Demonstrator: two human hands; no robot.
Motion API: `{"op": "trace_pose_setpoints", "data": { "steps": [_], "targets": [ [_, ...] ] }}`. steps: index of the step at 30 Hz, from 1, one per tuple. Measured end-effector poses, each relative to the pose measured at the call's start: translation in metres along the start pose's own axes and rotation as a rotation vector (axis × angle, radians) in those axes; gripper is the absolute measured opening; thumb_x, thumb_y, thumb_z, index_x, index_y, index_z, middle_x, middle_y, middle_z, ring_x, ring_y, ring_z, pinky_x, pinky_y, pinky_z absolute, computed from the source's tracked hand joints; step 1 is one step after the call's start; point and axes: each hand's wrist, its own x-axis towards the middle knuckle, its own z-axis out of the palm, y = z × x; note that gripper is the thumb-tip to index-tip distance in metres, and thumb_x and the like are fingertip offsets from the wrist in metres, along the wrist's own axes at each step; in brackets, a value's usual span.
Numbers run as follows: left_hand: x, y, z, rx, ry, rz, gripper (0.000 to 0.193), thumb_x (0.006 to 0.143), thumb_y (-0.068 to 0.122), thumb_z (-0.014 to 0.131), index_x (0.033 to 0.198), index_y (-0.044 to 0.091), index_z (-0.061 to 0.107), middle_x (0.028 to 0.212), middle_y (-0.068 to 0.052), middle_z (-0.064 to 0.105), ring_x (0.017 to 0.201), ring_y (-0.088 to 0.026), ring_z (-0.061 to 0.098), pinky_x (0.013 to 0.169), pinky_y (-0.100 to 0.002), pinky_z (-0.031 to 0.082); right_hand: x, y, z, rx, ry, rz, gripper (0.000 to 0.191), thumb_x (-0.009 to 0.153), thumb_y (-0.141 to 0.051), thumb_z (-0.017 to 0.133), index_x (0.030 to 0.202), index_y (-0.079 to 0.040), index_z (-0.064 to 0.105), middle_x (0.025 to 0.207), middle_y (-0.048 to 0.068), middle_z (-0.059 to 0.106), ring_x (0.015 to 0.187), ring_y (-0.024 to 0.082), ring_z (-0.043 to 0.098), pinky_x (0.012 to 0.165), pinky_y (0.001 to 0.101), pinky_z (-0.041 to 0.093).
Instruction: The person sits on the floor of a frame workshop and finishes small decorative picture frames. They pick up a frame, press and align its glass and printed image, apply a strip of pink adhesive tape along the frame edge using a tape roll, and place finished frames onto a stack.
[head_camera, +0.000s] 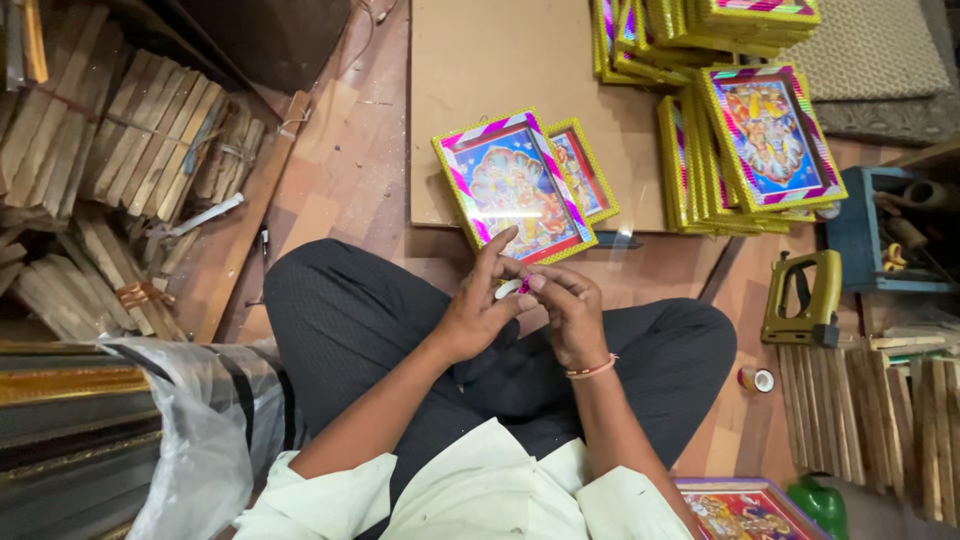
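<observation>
Head camera looking down. What do the hands hold?

— Both hands meet in the middle of the frame, over the lap in dark trousers. The left hand and the right hand pinch a small thing between their fingertips. It is partly white and partly pink. It is too small to tell what it is.

— How do the fingers look?

— On the left hand, the thumb and a finger press on the white part, and one long finger points up toward the picture above it. The right hand's fingers are curled in close together, pinching the pink part. There is an orange band on the right wrist.

— What is just above the hands?

— A framed picture with a shiny yellow and pink striped edge. It is blue and orange inside. It lies tilted on a brown board, and its lower corner is just beside the fingertips. A smaller picture peeks out from behind it.

— What else is around?

— At the upper right, a big pile of frames just like it. At the right, a yellow tool on the floor, with a little roll of tape below it. At the left, bundles of wood strips and a plastic sheet.
</observation>
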Motion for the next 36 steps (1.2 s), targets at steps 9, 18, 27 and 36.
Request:
{"op": "trace_pose_setpoints", "data": {
  "steps": [9, 18, 27, 36],
  "targets": [
    [-0.001, -0.005, -0.002, 0.153, 0.057, 0.022, 0.088, 0.089, 0.006, 0.079, 0.160, 0.010, 0.028, 0.108, -0.008, 0.066, 0.097, -0.016, 0.065, 0.086, -0.031, 0.055, 0.004, 0.016, -0.009, -0.051, 0.109, -0.029, 0.012, 0.090, -0.001, 0.074, 0.099, 0.006, 0.073, 0.082, 0.005, 0.071, 0.066, 0.007, 0.055, 0.059, 0.0201, 0.041],
    [0.008, 0.002, -0.005, 0.339, 0.312, -0.149, 0.029, 0.079, 0.023, 0.085, 0.074, -0.001, 0.068, 0.084, -0.007, 0.069, 0.070, -0.016, 0.068, 0.062, -0.031, 0.053, 0.019, 0.031, -0.014, -0.203, 0.254, -0.235, 0.010, 0.092, -0.003, 0.072, 0.100, 0.003, 0.072, 0.092, 0.004, 0.071, 0.083, 0.011, 0.063, 0.078, 0.0250, 0.050],
    [0.014, -0.013, -0.014, 0.582, 0.492, -0.131, 0.033, 0.077, 0.022, 0.085, 0.068, -0.002, 0.064, 0.073, -0.014, 0.063, 0.064, -0.029, 0.064, 0.060, -0.041, 0.049, 0.067, 0.004, -0.063, -0.632, 0.514, -0.439, 0.005, 0.082, -0.002, 0.075, 0.083, 0.002, 0.075, 0.090, 0.006, 0.071, 0.087, 0.014, 0.065, 0.081, 0.0273, 0.051],
    [0.018, -0.018, -0.013, 0.533, 0.490, -0.376, 0.031, 0.078, 0.024, 0.084, 0.075, 0.001, 0.065, 0.070, -0.014, 0.069, 0.060, -0.027, 0.067, 0.060, -0.040, 0.052, 0.073, 0.001, -0.056, -0.781, 0.554, -0.399, 0.010, 0.082, -0.007, 0.078, 0.085, 0.002, 0.077, 0.078, 0.007, 0.074, 0.074, 0.014, 0.066, 0.072, 0.0286, 0.051]
  ]
}}
